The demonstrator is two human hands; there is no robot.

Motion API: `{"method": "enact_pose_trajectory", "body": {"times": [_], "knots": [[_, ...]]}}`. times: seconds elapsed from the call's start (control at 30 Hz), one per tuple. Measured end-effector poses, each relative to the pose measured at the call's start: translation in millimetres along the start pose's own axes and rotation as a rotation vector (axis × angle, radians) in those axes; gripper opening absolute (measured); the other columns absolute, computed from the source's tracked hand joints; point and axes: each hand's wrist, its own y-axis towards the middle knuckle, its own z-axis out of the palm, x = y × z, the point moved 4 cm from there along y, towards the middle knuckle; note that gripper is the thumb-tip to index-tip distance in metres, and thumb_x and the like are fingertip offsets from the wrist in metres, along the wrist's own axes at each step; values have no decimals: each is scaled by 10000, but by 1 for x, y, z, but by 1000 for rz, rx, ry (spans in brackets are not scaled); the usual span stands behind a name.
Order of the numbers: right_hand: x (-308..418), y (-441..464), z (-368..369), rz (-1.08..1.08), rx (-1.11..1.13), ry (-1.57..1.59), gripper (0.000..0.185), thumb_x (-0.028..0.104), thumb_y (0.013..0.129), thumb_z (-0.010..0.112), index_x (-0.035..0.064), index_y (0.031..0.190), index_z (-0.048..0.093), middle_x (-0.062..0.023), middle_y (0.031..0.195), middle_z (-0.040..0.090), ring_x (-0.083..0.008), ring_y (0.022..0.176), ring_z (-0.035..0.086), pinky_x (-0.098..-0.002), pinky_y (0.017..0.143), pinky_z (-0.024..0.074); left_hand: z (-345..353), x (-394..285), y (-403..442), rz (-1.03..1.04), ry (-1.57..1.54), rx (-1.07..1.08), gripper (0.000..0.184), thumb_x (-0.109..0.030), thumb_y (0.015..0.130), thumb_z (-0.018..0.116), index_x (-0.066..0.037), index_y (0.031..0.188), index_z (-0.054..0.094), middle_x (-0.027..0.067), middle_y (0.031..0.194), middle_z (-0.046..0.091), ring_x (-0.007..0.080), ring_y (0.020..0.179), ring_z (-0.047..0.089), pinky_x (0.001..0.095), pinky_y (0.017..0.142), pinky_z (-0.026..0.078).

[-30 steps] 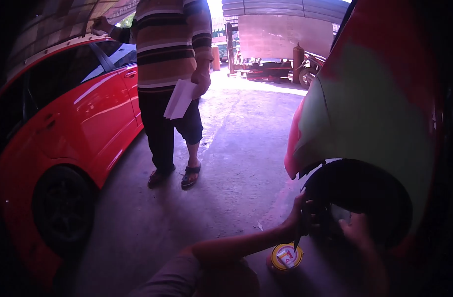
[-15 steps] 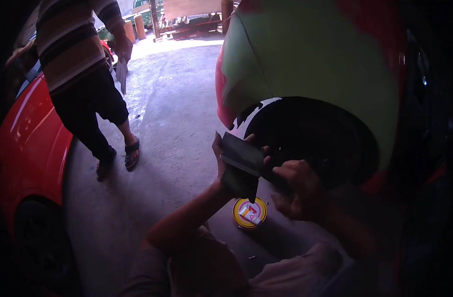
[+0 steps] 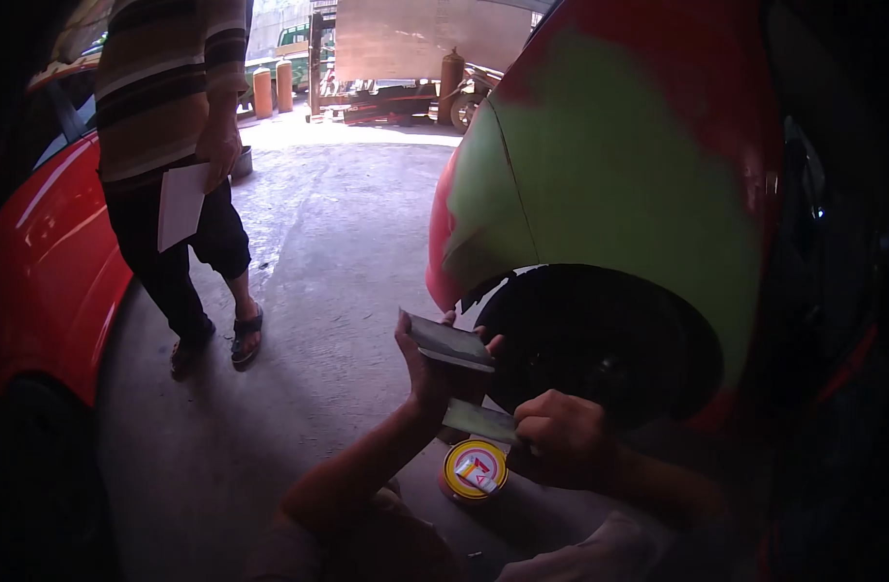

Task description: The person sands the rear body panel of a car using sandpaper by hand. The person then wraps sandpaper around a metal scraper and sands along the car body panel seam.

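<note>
Grey board (image 3: 448, 339): left hand (image 3: 423, 380) half-curled beneath it, likely for steadiness.
Flat spreader (image 3: 477, 420): right hand (image 3: 565, 427) closed on one end, seemingly leaving the rest free.

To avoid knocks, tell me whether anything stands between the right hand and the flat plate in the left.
Yes: the blade in the right hand juts below the plate in view, and the left hand's fingers show by its right edge.

From the head, one view looks forward and down over the nearby left hand (image 3: 427, 376) and right hand (image 3: 564, 425) toward a car fender (image 3: 600, 175), the right margin perhaps unreadably dark
</note>
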Motion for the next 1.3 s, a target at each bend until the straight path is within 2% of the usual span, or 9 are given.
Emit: {"method": "enact_pose_trajectory", "body": {"times": [0.17,0.3,0.4,0.43,0.57,0.9,1.0,1.1,1.3], "knots": [[-34,88,-79,-79,-366,-494,359,3,758,829,62,1029,602,-135,1123,718,-282,858,710,-415,706,588,15,5,-11,136,272,-181,1150,-941,879,417,-129,1671,228,210,1543,368,387,1448,426,601,1186,420],[-95,158,-113,-152,-452,-1059,355,51,778,819,102,1033,577,-84,1150,674,-275,940,674,-438,825,555,8,34,-15,-11,345,-37,1045,-865,960,381,-107,1668,253,202,1472,437,407,1407,503,597,1155,459],[-130,202,-129,-170,-408,-1367,227,121,888,728,105,1081,608,-63,1157,650,-248,982,644,-438,867,546,-6,43,-10,-4,368,144,876,-699,1065,429,-111,1676,210,207,1437,457,417,1307,618,570,1074,551],[-144,212,-131,-170,-402,-1471,205,143,923,695,103,1113,628,-57,1169,644,-237,999,636,-439,877,545,-9,46,-11,63,511,185,771,-506,1130,480,-119,1696,127,218,1461,448,403,1205,694,540,1005,612],[-181,235,-147,-143,-307,-1753,339,204,994,622,116,1318,668,-29,1262,633,-214,1135,616,-514,956,536,-5,56,-12,80,624,236,724,-353,1151,499,-112,1695,87,232,1528,419,375,1209,695,504,978,633],[-224,248,-164,-69,-215,-1674,380,205,1022,598,173,1392,678,23,1416,623,-237,1327,586,-574,1035,500,6,55,-15,-50,668,245,779,-656,1107,355,-107,1651,254,216,1438,569,297,1126,730,380,811,675],[-225,258,-168,-62,-164,-1643,393,189,1016,605,174,1401,681,26,1435,635,-223,1340,583,-562,1016,505,2,62,-11,-68,658,252,855,-704,1087,348,-110,1686,205,223,1480,540,297,1135,720,404,824,662],[-221,270,-170,-37,-107,-1615,398,156,997,619,171,1386,701,28,1448,658,-207,1345,581,-541,1008,499,7,64,-17,-187,606,318,1047,-792,1007,461,-154,1731,54,214,1615,319,299,1145,669,465,1040,512],[-218,267,-184,-109,-93,-1565,393,90,959,630,156,1332,736,22,1433,701,-210,1336,585,-523,1024,475,20,60,-28,-202,630,259,1044,-782,1007,461,-143,1731,63,197,1649,321,291,1127,664,457,1032,492]]}}
